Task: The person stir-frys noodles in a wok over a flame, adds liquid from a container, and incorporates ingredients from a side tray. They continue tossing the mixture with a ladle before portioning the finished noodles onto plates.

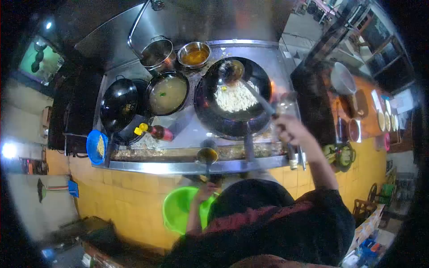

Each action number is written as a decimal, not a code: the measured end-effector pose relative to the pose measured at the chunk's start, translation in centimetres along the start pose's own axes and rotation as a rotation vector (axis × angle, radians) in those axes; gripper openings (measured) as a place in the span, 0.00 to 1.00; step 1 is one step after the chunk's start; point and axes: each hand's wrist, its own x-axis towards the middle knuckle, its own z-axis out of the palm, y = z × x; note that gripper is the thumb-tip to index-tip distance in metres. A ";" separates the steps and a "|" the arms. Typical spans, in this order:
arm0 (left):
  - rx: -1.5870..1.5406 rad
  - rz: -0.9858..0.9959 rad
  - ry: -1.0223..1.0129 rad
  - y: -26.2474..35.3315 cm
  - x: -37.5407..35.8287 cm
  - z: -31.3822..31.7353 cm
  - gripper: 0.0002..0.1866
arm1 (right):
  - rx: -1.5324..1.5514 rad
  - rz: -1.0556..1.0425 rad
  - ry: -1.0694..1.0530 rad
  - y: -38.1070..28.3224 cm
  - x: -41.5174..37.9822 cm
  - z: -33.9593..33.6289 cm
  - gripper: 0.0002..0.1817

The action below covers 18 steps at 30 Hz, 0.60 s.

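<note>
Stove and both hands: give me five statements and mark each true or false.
1. The right hand holds a long-handled ladle over the large wok. True.
2. The left hand holds nothing. False: it grips a second ladle.
3. The large wok holds white food. True.
4. The blue bowl is right of that wok. False: it is left.
5. The metal bowl holds orange liquid. True.
</note>
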 end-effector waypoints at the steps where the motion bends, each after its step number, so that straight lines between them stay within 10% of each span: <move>1: -0.180 0.008 -0.005 2.3 -0.4 0.5 0.16 | -0.200 -0.081 0.079 1.8 -0.2 0.7 0.11; 3: 0.269 0.004 0.079 7.6 -1.6 1.7 0.17 | -0.342 -0.204 0.023 5.4 0.7 -2.5 0.13; 5: -0.273 0.199 0.100 5.6 -0.6 1.8 0.15 | -0.477 -0.343 -0.031 7.8 1.2 -4.2 0.14; 7: 0.041 -0.021 0.192 12.1 -1.4 2.9 0.13 | -1.001 -0.841 0.378 9.8 0.7 -5.2 0.19; 12: -0.087 0.079 0.103 14.3 -0.1 4.3 0.14 | -1.182 -0.859 0.546 15.5 5.1 -4.8 0.23; 18: 0.149 0.046 0.038 15.4 5.5 6.4 0.15 | -0.956 -0.698 0.109 8.6 -0.1 -5.5 0.19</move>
